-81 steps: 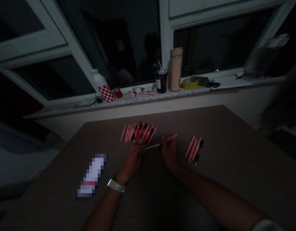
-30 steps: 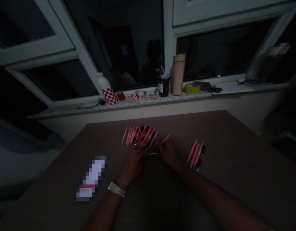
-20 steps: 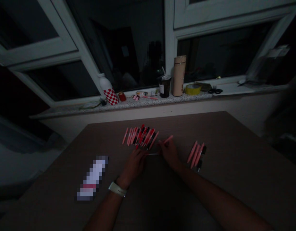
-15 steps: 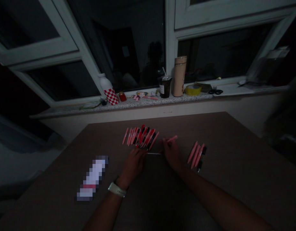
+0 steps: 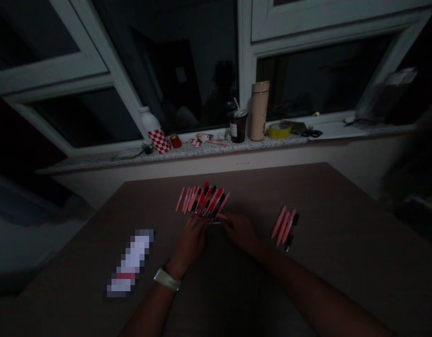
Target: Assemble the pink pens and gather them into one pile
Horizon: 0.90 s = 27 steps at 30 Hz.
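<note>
The left hand (image 5: 191,239) is resting on the brown table (image 5: 345,224), and the right hand (image 5: 240,232) is reaching in from the other side. Their fingers are pressed together, and both hands are close to a thin pale stick (image 5: 216,223) lying between them. (It is too dark to tell if either hand is pinching it.) A big pile of pink and black pens (image 5: 201,201) is lying at twelve o'clock from the hands, just past the left fingertips. A smaller pile of pens (image 5: 283,225) is lying at two o'clock, well apart. A blurry packet (image 5: 129,264) is lying at eight o'clock, and a white watch (image 5: 167,279) is sitting on the left wrist.

On the window ledge, a dark cup (image 5: 238,127) with a lid and straw is standing beside a tan flask (image 5: 257,111). The flask is hiding what is inside it. Yellow tape (image 5: 279,131) is lying nearby.
</note>
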Each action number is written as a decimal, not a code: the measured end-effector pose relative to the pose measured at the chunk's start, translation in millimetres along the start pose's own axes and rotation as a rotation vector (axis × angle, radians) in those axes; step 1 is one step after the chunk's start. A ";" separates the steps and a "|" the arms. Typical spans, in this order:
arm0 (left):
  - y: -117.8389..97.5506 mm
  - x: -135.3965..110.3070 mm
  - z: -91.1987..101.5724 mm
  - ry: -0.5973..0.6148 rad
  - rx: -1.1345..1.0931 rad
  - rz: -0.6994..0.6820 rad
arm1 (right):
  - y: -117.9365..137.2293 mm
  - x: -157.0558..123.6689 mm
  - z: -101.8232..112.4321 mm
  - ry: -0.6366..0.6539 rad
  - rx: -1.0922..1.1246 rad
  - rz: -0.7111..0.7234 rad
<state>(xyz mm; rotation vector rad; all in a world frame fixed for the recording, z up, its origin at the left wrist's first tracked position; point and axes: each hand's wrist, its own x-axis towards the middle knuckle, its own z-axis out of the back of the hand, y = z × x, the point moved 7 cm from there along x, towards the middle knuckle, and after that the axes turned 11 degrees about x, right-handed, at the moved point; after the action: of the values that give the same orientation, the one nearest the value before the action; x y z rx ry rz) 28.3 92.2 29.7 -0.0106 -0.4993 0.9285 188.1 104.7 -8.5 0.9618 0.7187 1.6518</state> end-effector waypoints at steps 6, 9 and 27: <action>1.0 0.8 1.8 0.025 0.065 0.008 | 5.8 -3.4 -1.3 0.079 -0.172 -0.028; 1.3 0.7 3.6 0.028 0.093 0.016 | 8.1 -4.4 -2.8 0.097 -0.165 -0.001; 7.2 0.3 5.7 0.082 0.262 0.065 | 4.4 -4.1 -1.4 0.057 -0.157 -0.018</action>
<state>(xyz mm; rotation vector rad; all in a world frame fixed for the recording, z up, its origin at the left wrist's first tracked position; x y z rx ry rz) 20.6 95.6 33.2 0.1721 -0.2998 1.0470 185.3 99.5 -6.5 0.7969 0.6234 1.6986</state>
